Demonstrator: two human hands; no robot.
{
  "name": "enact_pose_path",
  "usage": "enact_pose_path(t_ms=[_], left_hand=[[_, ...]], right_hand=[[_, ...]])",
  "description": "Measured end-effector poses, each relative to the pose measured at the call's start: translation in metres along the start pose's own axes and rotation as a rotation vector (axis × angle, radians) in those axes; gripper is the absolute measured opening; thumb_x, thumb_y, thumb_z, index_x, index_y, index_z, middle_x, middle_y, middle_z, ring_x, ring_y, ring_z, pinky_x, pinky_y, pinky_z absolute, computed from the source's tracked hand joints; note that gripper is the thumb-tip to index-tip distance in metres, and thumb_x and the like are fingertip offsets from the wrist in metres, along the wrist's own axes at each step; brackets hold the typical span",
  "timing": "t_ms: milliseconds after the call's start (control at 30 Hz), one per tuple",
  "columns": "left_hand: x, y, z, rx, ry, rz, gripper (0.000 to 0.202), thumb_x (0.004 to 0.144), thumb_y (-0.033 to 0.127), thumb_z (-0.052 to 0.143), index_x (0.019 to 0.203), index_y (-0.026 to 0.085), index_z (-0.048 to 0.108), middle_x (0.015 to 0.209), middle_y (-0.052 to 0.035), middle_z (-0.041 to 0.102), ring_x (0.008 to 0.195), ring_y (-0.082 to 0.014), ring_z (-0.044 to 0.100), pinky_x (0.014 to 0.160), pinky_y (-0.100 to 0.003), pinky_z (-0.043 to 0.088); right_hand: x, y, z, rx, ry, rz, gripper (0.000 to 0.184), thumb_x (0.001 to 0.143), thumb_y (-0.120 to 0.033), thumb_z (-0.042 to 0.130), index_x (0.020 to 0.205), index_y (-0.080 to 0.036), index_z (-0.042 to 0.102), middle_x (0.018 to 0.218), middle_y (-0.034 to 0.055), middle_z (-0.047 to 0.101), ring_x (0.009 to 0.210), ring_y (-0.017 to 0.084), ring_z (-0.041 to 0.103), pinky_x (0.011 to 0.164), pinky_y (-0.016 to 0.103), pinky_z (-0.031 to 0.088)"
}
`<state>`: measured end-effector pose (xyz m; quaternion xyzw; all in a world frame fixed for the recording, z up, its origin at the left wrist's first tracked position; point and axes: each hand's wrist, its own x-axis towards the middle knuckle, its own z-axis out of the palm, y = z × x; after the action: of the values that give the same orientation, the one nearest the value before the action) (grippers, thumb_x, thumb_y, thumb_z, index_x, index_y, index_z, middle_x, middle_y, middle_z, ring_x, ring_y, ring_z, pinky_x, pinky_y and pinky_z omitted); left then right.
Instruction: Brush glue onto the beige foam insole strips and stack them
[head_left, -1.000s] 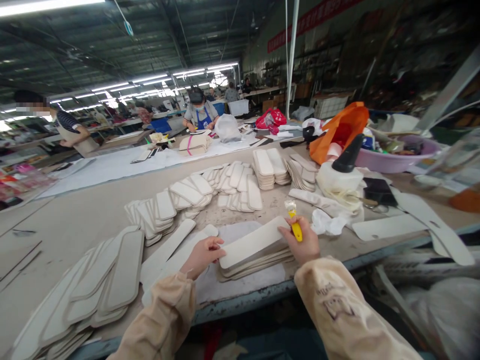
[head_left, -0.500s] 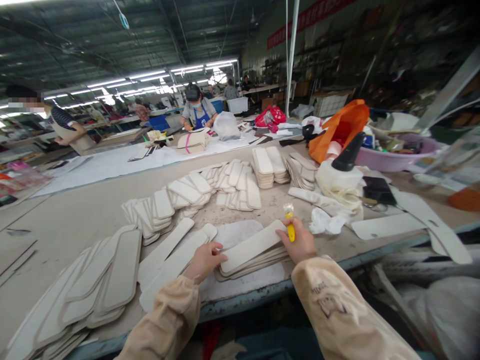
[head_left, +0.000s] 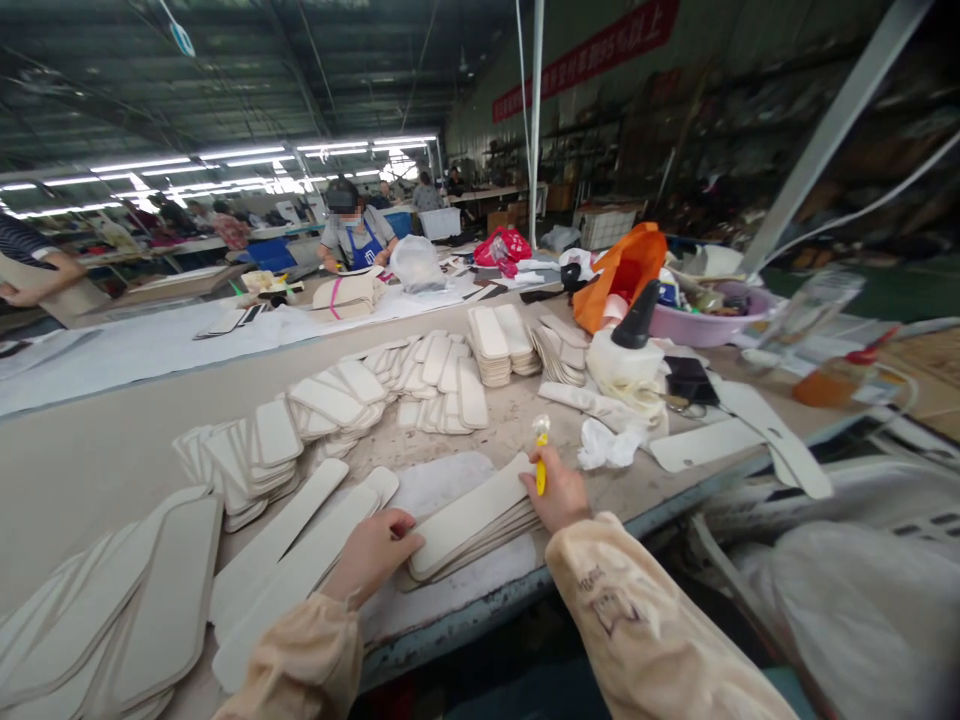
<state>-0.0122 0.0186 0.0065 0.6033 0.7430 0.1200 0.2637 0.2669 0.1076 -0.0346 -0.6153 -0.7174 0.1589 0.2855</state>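
A short stack of long cream strips [head_left: 469, 517] with rounded ends lies on a pale mat [head_left: 442, 480] near the table's front edge. My left hand [head_left: 373, 551] rests at the stack's left end, fingers together against the top strip. My right hand [head_left: 559, 492] is at the stack's right end and grips a small yellow-handled brush [head_left: 540, 455], bristles pointing up. Both arms wear beige sleeves.
Two long strips [head_left: 300, 555] lie left of the mat, with wide pieces [head_left: 150, 600] piled farther left. Fanned piles of shorter pieces [head_left: 420, 375] fill mid-table. A glue bottle with a black nozzle [head_left: 634, 345], a crumpled rag [head_left: 607, 442], an orange bag [head_left: 619, 270] and a pink basin [head_left: 705, 320] stand right. People work at far tables.
The view has swung to the right, so everything sits further left in the picture. Both hands stay at the ends of the stack; the top strip has settled lower onto it.
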Motion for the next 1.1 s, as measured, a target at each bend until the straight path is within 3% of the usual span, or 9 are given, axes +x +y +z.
enact_pose_path(t_ms=[333,533,633,800,967,1100], left_hand=[[0.002,0.002,0.003,0.085,-0.008,-0.006,0.017,0.073,0.035,0.057,0.078,0.019,0.059,0.068,0.001,0.061,0.066,-0.0168,0.057,0.06,-0.027,0.034],[0.001,0.001,0.005,0.077,-0.016,0.009,0.016,0.074,0.036,0.054,0.076,0.02,0.055,0.066,0.0017,0.059,0.065,-0.0171,0.056,0.061,-0.028,0.035],[0.003,-0.006,0.009,0.096,-0.015,0.015,0.019,0.074,0.039,0.053,0.075,0.02,0.053,0.067,0.0016,0.059,0.066,-0.018,0.057,0.062,-0.029,0.037],[0.011,-0.016,0.013,0.065,-0.013,0.011,0.026,0.072,0.045,0.052,0.077,0.02,0.053,0.067,0.0011,0.059,0.066,-0.0203,0.059,0.063,-0.032,0.041],[0.009,-0.01,0.012,-0.049,0.033,-0.022,0.032,0.066,0.047,0.056,0.082,0.02,0.054,0.067,0.0008,0.06,0.068,-0.0224,0.061,0.067,-0.034,0.045],[0.007,-0.009,0.015,-0.137,0.103,-0.051,0.036,0.062,0.048,0.058,0.083,0.02,0.055,0.061,0.0037,0.055,0.064,-0.0223,0.059,0.066,-0.035,0.043]], right_hand=[[-0.004,-0.003,0.0,-0.099,0.057,-0.04,0.02,0.078,-0.02,0.059,0.095,-0.027,0.053,0.074,0.0014,0.065,0.066,0.023,0.062,0.053,0.029,0.039],[-0.003,-0.004,-0.008,-0.033,0.123,-0.209,0.022,0.076,-0.01,0.056,0.094,-0.023,0.055,0.094,0.0078,0.066,0.102,0.029,0.056,0.082,0.039,0.044],[-0.012,-0.014,-0.008,0.069,0.077,-0.355,0.018,0.081,-0.011,0.048,0.094,-0.021,0.055,0.093,0.0075,0.065,0.096,0.024,0.057,0.085,0.036,0.044],[-0.029,-0.029,0.01,0.117,-0.066,-0.51,0.011,0.082,-0.017,0.051,0.089,-0.024,0.054,0.081,-0.0028,0.065,0.082,0.014,0.061,0.098,0.035,0.036],[-0.027,-0.022,0.012,0.021,-0.1,-0.404,0.013,0.081,-0.017,0.053,0.092,-0.025,0.053,0.081,-0.0037,0.066,0.08,0.014,0.062,0.104,0.039,0.031],[-0.017,-0.007,0.001,-0.023,-0.035,-0.244,0.016,0.08,-0.013,0.054,0.094,-0.021,0.053,0.083,0.0025,0.067,0.082,0.02,0.062,0.1,0.045,0.035]])
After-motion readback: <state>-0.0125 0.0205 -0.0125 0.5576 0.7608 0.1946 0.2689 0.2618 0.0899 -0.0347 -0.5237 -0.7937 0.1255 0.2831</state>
